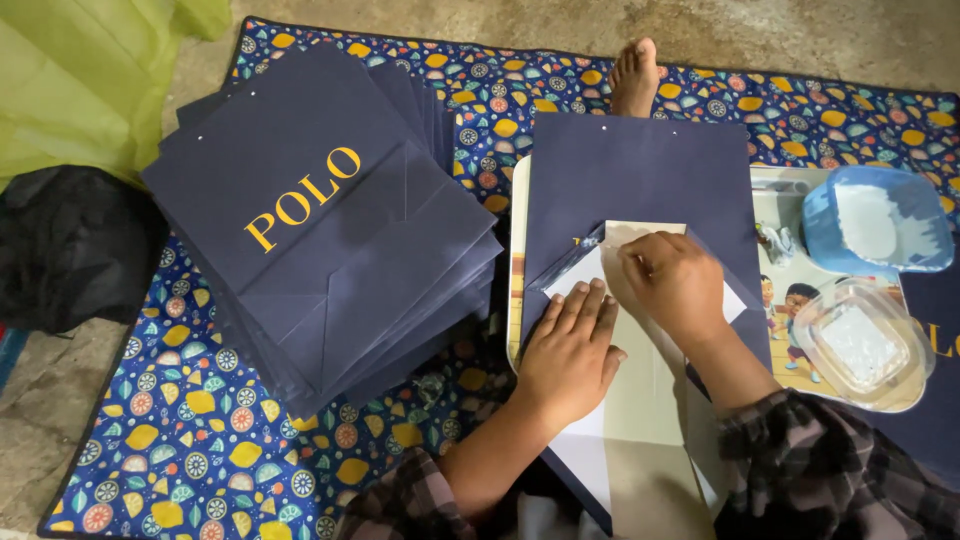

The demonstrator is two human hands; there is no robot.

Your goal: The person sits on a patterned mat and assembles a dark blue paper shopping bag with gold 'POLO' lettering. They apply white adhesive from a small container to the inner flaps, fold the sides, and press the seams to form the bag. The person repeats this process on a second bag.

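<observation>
A flat navy paper bag [640, 170] lies in front of me on a tray, its bottom end opened into white and beige folded flaps [640, 400]. My left hand [572, 350] presses flat on the white flap, fingers together and pointing away. My right hand [675, 285] is curled, fingertips pinching or rubbing the beige flap near its top edge. Neither hand lifts anything.
A tall stack of flat navy bags with yellow lettering [320, 220] sits to the left on a patterned blue mat [190, 450]. On the right stand a blue tub of white paste [875, 220] and a clear tub [865, 345]. My bare foot [635, 78] rests beyond the bag.
</observation>
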